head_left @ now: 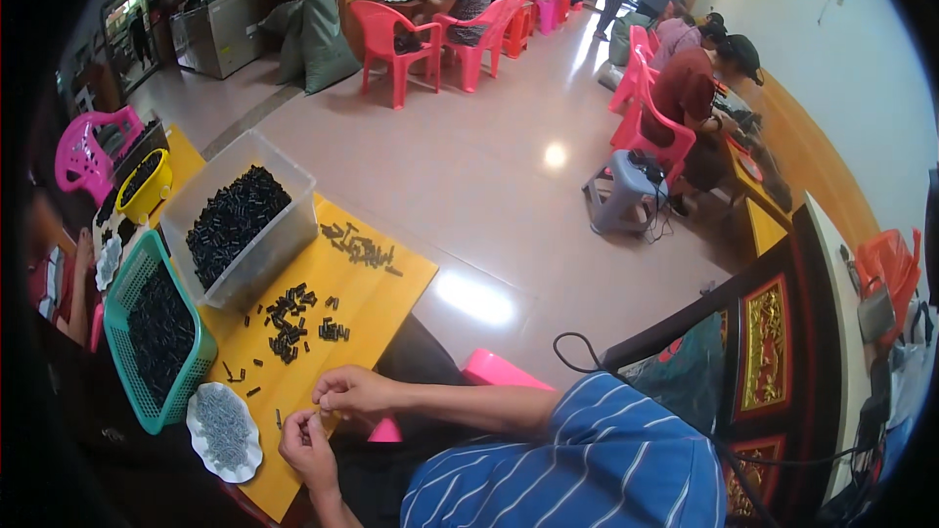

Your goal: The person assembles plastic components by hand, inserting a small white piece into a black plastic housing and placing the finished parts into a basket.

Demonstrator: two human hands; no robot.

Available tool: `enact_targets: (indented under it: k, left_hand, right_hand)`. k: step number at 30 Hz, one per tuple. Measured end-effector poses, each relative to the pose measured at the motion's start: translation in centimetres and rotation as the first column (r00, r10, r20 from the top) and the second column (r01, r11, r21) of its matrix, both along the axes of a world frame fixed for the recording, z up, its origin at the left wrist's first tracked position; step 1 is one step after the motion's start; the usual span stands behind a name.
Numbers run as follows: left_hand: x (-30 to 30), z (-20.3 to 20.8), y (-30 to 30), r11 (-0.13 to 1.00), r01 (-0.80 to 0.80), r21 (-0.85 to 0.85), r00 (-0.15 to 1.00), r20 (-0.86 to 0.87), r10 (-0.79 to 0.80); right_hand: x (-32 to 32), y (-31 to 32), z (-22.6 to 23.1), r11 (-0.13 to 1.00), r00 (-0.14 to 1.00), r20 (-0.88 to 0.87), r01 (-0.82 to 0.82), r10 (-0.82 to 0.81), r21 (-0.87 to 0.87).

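Over the near edge of the yellow table, my hands are close together with fingertips almost meeting. My right hand [349, 390] is closed in a pinch, and just below it my left hand [309, 447] is pinched too. What lies between the fingers is too small to make out. Beside them on the tabletop are a loose pile of short black cylindrical pieces [290, 318] and a few strays. A white scalloped dish [242, 469] near my left hand holds many small silvery pieces [223, 427]. Farther up lies a scatter of dark greyish pieces [360, 246].
A teal basket [203, 357] and a clear plastic bin [302, 225], both full of black pieces, stand on the yellow table [416, 269]. A yellow bucket [166, 176] sits beyond. A person's arm [80, 284] shows at left. Pink chairs [394, 34] and seated people are farther off.
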State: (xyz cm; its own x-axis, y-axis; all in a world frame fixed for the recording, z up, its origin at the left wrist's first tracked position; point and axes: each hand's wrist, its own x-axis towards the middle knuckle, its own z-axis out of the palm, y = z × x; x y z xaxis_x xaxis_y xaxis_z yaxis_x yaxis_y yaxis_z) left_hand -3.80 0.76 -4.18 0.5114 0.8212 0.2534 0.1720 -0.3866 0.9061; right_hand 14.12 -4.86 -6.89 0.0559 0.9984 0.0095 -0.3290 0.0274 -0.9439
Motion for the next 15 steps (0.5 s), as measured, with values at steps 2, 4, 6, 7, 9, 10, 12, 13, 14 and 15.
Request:
enact_targets:
  k: [2,4,6,7,9,10,12,13,14,15]
  left_hand:
    - [0.0,0.2,-0.1,0.998,-0.019,0.058,0.999,-0.035,0.021]
    - [0.2,0.2,-0.3,0.997,-0.017,0.077,1.000,-0.024,0.019]
    - [0.2,0.1,-0.4,0.995,-0.021,0.093,1.000,-0.014,0.022]
    - [0.3,0.1,-0.4,0.994,-0.031,0.105,0.999,-0.008,0.032]
    - [0.7,0.3,-0.6,0.992,-0.035,0.121,0.999,-0.003,0.035]
    - [0.9,0.5,-0.7,0.990,-0.043,0.134,0.999,-0.007,0.044]
    - [1.1,0.9,-0.9,0.988,-0.035,0.148,0.999,-0.021,0.039]
    - [1.3,1.3,-0.9,0.984,-0.046,0.172,0.996,-0.072,0.059]
    - [1.3,1.5,-0.9,0.979,-0.058,0.197,0.989,-0.124,0.083]
    - [1.3,1.6,-0.9,0.979,-0.046,0.198,0.988,-0.134,0.074]
  right_hand:
    - [-0.2,0.0,-0.2,1.000,0.997,-0.074,0.009,-0.010,-0.014]
    - [-0.4,0.1,-0.3,0.999,0.973,-0.229,0.017,-0.028,-0.051]
    - [-0.7,0.0,0.3,0.996,0.971,-0.233,0.030,-0.048,-0.080]
    - [-0.8,0.0,0.6,0.993,0.969,-0.238,0.042,-0.068,-0.113]
    - [-0.8,0.1,0.1,0.993,0.964,-0.254,0.049,-0.074,-0.103]
    - [-0.8,0.1,-0.2,0.994,0.960,-0.270,0.052,-0.077,-0.097]
    - [-1.1,0.3,-0.9,0.993,0.955,-0.282,0.062,-0.089,-0.103]
    - [-1.1,0.2,-1.3,0.992,0.953,-0.289,0.065,-0.094,-0.111]
    - [-1.2,0.1,-1.0,0.991,0.949,-0.298,0.071,-0.102,-0.111]
    - [-1.2,-0.1,-0.8,0.990,0.941,-0.327,0.050,-0.090,-0.129]
